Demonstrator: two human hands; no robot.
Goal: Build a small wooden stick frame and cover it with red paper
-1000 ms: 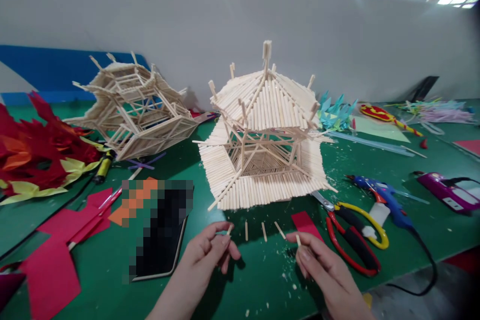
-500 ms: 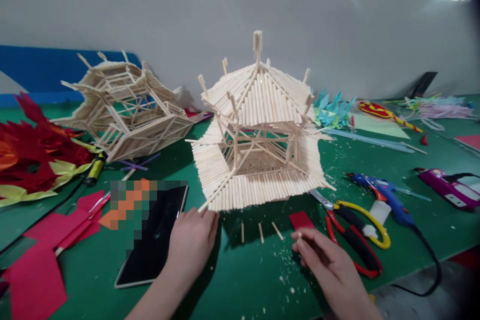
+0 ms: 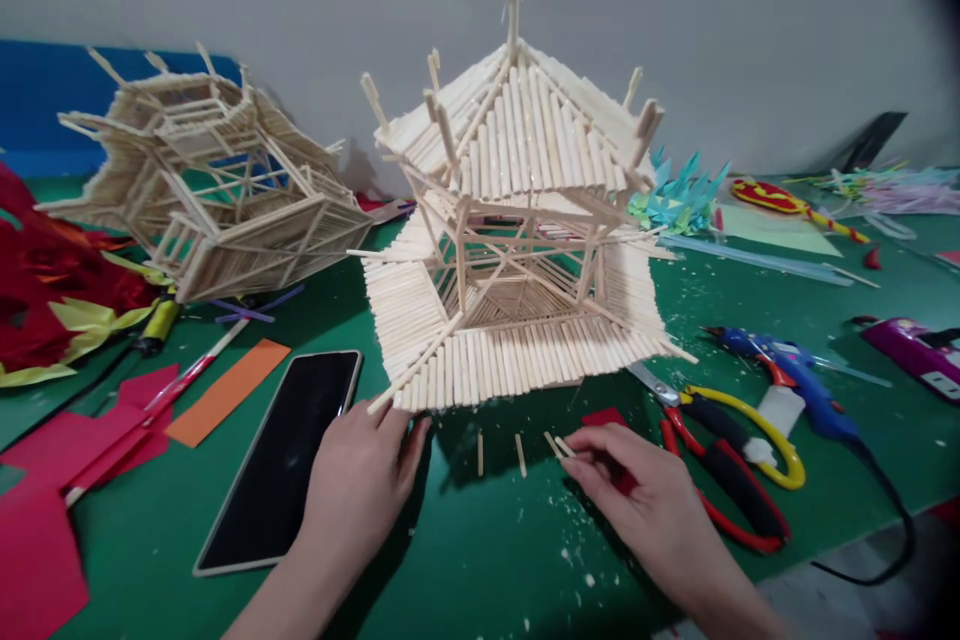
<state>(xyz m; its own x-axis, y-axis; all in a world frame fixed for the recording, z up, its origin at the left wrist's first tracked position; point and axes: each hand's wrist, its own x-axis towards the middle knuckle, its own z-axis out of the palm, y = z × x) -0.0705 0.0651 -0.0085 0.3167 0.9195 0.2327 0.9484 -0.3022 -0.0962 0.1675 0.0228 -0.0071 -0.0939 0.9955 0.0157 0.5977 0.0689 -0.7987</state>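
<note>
A pavilion model built of thin wooden sticks [image 3: 517, 360], with a pointed roof and a wide lower eave, stands in front of me. At its front left corner, my left hand [image 3: 364, 480] is closed on the eave's edge, its fingertips partly hidden. My right hand [image 3: 630, 490] pinches a short wooden stick [image 3: 565, 446] between thumb and forefinger, low over the table. Three short stick pieces lie in a row before the model: a left piece [image 3: 480, 455], a middle piece [image 3: 520, 456] and a right piece [image 3: 553, 445] beside my right fingertips.
To the left are a second stick model [image 3: 247, 190], a phone [image 3: 274, 470], an orange strip [image 3: 229, 392] and red paper [image 3: 37, 560]. Pliers [image 3: 735, 480], a blue glue gun [image 3: 795, 380] and a purple device [image 3: 911, 350] lie right. Crumbs dot the green table [image 3: 480, 570].
My right hand has moved left and slightly up, bringing its stick beside the rightmost piece. My left hand stays at the model's corner. The view has tilted down and closer.
</note>
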